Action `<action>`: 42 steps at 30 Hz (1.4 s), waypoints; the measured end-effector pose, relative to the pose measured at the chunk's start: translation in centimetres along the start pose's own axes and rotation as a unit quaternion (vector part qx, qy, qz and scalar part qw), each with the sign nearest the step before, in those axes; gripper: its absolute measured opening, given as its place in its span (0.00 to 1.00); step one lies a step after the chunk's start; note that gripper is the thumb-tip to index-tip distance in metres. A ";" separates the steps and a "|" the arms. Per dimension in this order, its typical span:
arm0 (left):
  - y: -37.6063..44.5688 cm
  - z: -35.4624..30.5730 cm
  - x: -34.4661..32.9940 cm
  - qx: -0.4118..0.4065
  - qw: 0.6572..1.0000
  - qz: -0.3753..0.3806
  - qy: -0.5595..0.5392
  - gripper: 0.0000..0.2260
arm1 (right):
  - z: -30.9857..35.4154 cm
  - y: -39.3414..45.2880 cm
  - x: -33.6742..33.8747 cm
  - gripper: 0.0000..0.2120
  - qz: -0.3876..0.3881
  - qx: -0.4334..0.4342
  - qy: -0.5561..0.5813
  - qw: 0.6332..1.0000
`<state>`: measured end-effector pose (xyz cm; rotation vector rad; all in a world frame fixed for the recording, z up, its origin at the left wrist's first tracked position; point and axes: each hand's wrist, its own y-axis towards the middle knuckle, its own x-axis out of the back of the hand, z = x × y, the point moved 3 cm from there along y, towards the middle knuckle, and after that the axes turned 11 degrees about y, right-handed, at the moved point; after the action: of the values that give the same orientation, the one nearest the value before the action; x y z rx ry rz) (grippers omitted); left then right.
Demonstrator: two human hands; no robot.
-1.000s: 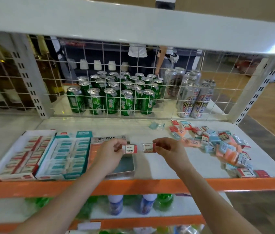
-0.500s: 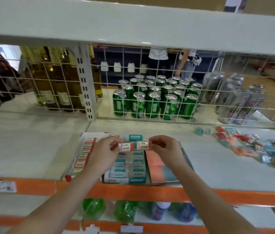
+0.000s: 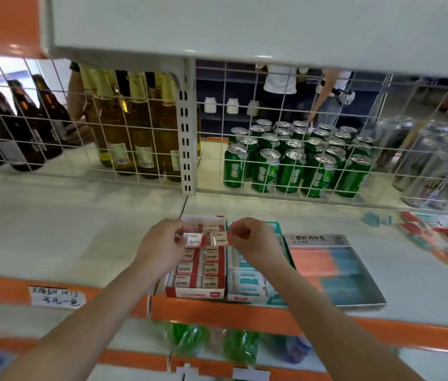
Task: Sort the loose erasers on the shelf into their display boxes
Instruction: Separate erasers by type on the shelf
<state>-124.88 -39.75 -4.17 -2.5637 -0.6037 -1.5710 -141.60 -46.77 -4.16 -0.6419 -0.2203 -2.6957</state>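
Above the red box: both hands are holding up one small wrapped eraser each, side by side, nearly touching.
Left hand (image 3: 162, 243): fingers are pinching the left eraser (image 3: 194, 240), red-and-white wrapper, "2B" readable.
Right hand (image 3: 253, 240): fingers are pinching the right eraser (image 3: 220, 238), pale wrapper, print too blurred to read.
Red box (image 3: 195, 293): sitting at the front edge of the shelf (image 3: 80, 237), rows of matching red-label erasers lying inside.
Teal box (image 3: 244, 296): touching the red box on its right side, filled with teal-label erasers, partly hidden by the right forearm.
Third box (image 3: 335, 273): standing just right of the teal box, orange and blue contents, blurred.
Loose erasers (image 3: 434, 237): lying in a scattered pile at the far right of the shelf, well apart from the boxes, mixed red, blue and orange.
Behind the wire grid: green cans (image 3: 291, 163) standing in rows, bottles (image 3: 135, 127) standing to their left.
Shelf edge: handwritten price tag (image 3: 57, 297) sticking to the orange strip, left of the boxes.
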 end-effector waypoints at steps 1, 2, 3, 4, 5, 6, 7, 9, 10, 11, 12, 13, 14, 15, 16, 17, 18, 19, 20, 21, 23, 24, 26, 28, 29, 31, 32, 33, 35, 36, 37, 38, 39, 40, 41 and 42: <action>0.2 0.4 -0.1 -0.002 1.000 0.012 0.009 0.11 | 0.1 0.2 -0.5 0.07 0.006 -0.003 -0.014 1.000; 0.4 0.6 -0.3 -0.005 1.000 0.024 0.019 0.11 | 0.2 0.2 -0.8 0.07 0.011 -0.005 -0.028 1.000; 0.6 0.8 -0.4 -0.010 0.999 0.033 0.030 0.11 | 0.3 0.3 -1.2 0.07 0.017 -0.007 -0.042 0.999; 0.8 1.0 -0.5 -0.016 0.998 0.041 0.039 0.11 | 0.3 0.4 -1.5 0.07 0.020 -0.006 -0.053 0.998; 1.0 1.1 -0.5 -0.022 0.998 0.045 0.047 0.11 | 0.3 0.5 -1.7 0.07 0.023 -0.006 -0.060 0.998; 1.2 1.2 -0.5 -0.029 0.997 0.048 0.056 0.11 | 0.4 0.5 -1.9 0.07 0.028 -0.006 -0.066 0.997; 1.3 1.2 -0.6 -0.035 0.996 0.052 0.067 0.11 | 0.5 0.7 -2.1 0.07 0.035 -0.006 -0.076 0.996; 1.6 1.2 -0.6 -0.051 0.993 0.058 0.093 0.10 | 0.5 1.0 -2.4 0.08 0.052 -0.004 -0.109 0.993; 1.7 1.2 -0.6 -0.060 0.990 0.061 0.109 0.09 | 0.4 1.2 -2.5 0.09 0.056 -0.001 -0.131 0.990; 1.9 1.2 -0.6 -0.070 0.988 0.059 0.125 0.09 | 0.3 1.3 -2.6 0.10 0.058 0.004 -0.153 0.987; 2.0 1.2 -0.6 -0.083 0.985 0.059 0.141 0.09 | 0.2 1.5 -2.6 0.10 0.058 0.012 -0.170 0.984; 2.2 1.1 -0.6 -0.100 0.981 0.058 0.153 0.10 | 0.2 1.6 -2.7 0.10 0.060 0.014 -0.181 0.982; 2.2 1.0 -0.7 -0.119 0.977 0.064 0.163 0.10 | 0.1 1.7 -2.7 0.10 0.063 0.014 -0.188 0.980; 2.2 0.8 -0.9 -0.139 0.973 0.072 0.171 0.11 | 0.1 1.7 -2.8 0.10 0.067 0.010 -0.191 0.979; 2.2 0.6 -1.0 -0.155 0.968 0.082 0.178 0.11 | -0.1 1.8 -2.8 0.10 0.070 0.010 -0.194 0.978; 2.2 0.4 -1.3 -0.169 0.965 0.090 0.180 0.11 | -0.1 1.8 -2.8 0.09 0.075 0.011 -0.197 0.977; 2.1 0.1 -1.5 -0.176 0.963 0.099 0.179 0.10 | -0.2 1.8 -2.8 0.09 0.080 0.013 -0.201 0.976; 2.1 -0.2 -1.8 -0.181 0.961 0.110 0.176 0.10 | -0.2 1.8 -2.8 0.09 0.085 0.015 -0.204 0.975; 2.1 -0.4 -2.0 -0.179 0.960 0.122 0.175 0.10 | -0.2 1.8 -2.8 0.09 0.090 0.017 -0.206 0.974; 2.2 -0.6 -2.2 -0.175 0.961 0.128 0.170 0.10 | -0.3 1.8 -2.8 0.09 0.096 0.018 -0.205 0.974; 2.3 -0.8 -2.2 -0.156 0.966 0.133 0.159 0.11 | -0.2 1.8 -2.7 0.10 0.109 0.018 -0.199 0.974; 2.4 -0.8 -2.2 -0.149 0.966 0.138 0.158 0.11 | -0.2 1.7 -2.6 0.10 0.115 0.020 -0.193 0.974; 2.4 -0.9 -2.2 -0.147 0.966 0.147 0.155 0.11 | -0.2 1.4 -2.2 0.10 0.122 0.028 -0.169 0.978; 2.3 -1.2 -2.2 -0.145 0.967 0.145 0.153 0.10 | -0.3 1.0 -1.3 0.10 0.119 0.029 -0.150 0.981; 2.2 -1.5 -2.2 -0.146 0.969 0.136 0.148 0.09 | -0.5 0.8 -0.7 0.11 0.114 0.028 -0.150 0.982; 1.8 -2.5 -2.2 -0.145 0.975 0.120 0.115 0.08 | -0.9 0.6 0.9 0.12 0.102 0.029 -0.167 0.980; 1.6 -3.3 -2.2 -0.144 0.978 0.114 0.094 0.09 | -1.2 0.4 1.9 0.12 0.093 0.031 -0.178 0.979; 1.3 -4.3 -2.3 -0.146 0.980 0.110 0.077 0.10 | -1.6 0.2 2.9 0.12 0.085 0.029 -0.187 0.978; 1.0 -6.4 -2.7 -0.155 0.980 0.108 0.056 0.11 | -2.5 -0.2 5.2 0.12 0.070 0.015 -0.196 0.978; 0.8 -7.5 -3.0 -0.160 0.980 0.110 0.048 0.10 | -3.0 -0.5 6.4 0.12 0.062 0.006 -0.194 0.979; 0.6 -8.7 -3.4 -0.165 0.979 0.117 0.041 0.10 | -3.5 -0.8 7.7 0.12 0.052 -0.002 -0.191 0.980; 0.5 -9.9 -3.8 -0.171 0.977 0.125 0.036 0.10 | -4.0 -1.2 9.0 0.11 0.040 -0.011 -0.189 0.981; 0.4 -11.1 -4.4 -0.179 0.974 0.134 0.031 0.09 | -4.5 -1.6 10.3 0.11 0.027 -0.021 -0.186 0.982; 0.3 -12.4 -5.0 -0.187 0.971 0.144 0.028 0.09 | -5.1 -2.1 11.7 0.11 0.015 -0.030 -0.182 0.983; 0.2 -13.7 -5.7 -0.195 0.968 0.154 0.030 0.10 | -5.7 -2.6 13.0 0.12 0.006 -0.037 -0.179 0.983; 0.0 -15.0 -6.3 -0.204 0.965 0.162 0.034 0.10 | -6.3 -3.1 14.4 0.11 -0.001 -0.043 -0.176 0.983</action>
<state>-139.98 -45.52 -2.54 -2.6775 0.1643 -1.8006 -157.29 -49.82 -3.30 -1.1458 -0.1948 -2.5869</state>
